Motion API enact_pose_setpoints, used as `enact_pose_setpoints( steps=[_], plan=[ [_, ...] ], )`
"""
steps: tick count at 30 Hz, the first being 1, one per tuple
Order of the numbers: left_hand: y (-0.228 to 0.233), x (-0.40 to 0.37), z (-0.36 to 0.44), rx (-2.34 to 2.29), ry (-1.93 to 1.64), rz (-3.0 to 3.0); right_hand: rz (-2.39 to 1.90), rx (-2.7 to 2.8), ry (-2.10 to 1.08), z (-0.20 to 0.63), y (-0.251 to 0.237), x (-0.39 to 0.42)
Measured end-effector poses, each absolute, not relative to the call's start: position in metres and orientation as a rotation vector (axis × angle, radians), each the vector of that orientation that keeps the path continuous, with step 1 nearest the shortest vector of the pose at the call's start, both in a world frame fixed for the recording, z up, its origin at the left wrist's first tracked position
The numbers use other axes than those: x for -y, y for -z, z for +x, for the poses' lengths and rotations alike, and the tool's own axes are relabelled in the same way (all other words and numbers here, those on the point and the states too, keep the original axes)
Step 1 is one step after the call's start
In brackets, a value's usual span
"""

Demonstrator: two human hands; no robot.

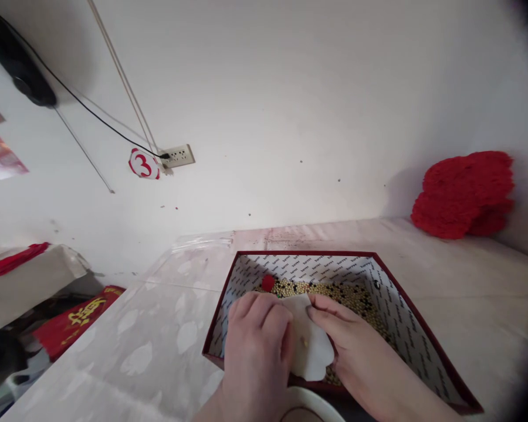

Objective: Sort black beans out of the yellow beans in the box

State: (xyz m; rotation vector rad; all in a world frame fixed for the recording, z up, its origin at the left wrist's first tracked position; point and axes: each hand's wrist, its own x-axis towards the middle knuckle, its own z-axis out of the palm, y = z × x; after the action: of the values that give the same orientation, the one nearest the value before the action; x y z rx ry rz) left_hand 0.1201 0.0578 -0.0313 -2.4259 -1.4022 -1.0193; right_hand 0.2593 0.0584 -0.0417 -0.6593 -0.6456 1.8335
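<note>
A dark red box [305, 253] with a printed paper lining holds many small golden and black bead-like pieces [356, 296]. My right hand [356, 343] grips the right edge of a thin white sheet [310, 346] with a wavy lower edge, thumb on top. A few tiny yellowish bits lie on the sheet. At its left edge my left hand [259, 337] is closed, knuckles up; its fingertips and whatever they hold are hidden. A small red round piece [268, 283] rests in the box beyond my left hand. Below the sheet, the rim of a white bowl [321, 398] shows.
A pale patterned cloth [158, 334] covers the table. At the back right, a red bundle of yarn-like material [466, 193] leans against the wall. A socket strip [178, 156] with a plugged-in black cord is on the wall. A red printed bag [79, 319] lies at lower left.
</note>
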Motion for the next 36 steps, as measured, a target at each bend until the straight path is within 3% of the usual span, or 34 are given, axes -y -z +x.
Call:
enact_pose_setpoints(
  steps=[10,19,23,27,30,36],
  plan=[
    [0.024,-0.063,0.112,1.444,1.116,-2.502,-0.69,0.686,-1.756,0.26,0.044,-0.059],
    [0.023,-0.075,0.096,1.952,1.159,-2.805,-0.77,0.82,-1.716,0.259,0.046,-0.059],
    [0.03,-0.08,0.095,2.101,1.704,-2.725,-0.975,1.095,-1.483,0.271,0.044,-0.063],
    [0.033,-0.086,0.092,2.146,2.352,-2.478,-1.34,1.676,-0.922,0.291,0.047,-0.071],
    [0.034,-0.089,0.092,2.168,2.537,-2.368,-1.553,1.994,-0.658,0.298,0.052,-0.074],
    [0.034,-0.09,0.097,2.134,2.775,-2.187,-1.741,2.123,-0.495,0.297,0.055,-0.083]
  ],
)
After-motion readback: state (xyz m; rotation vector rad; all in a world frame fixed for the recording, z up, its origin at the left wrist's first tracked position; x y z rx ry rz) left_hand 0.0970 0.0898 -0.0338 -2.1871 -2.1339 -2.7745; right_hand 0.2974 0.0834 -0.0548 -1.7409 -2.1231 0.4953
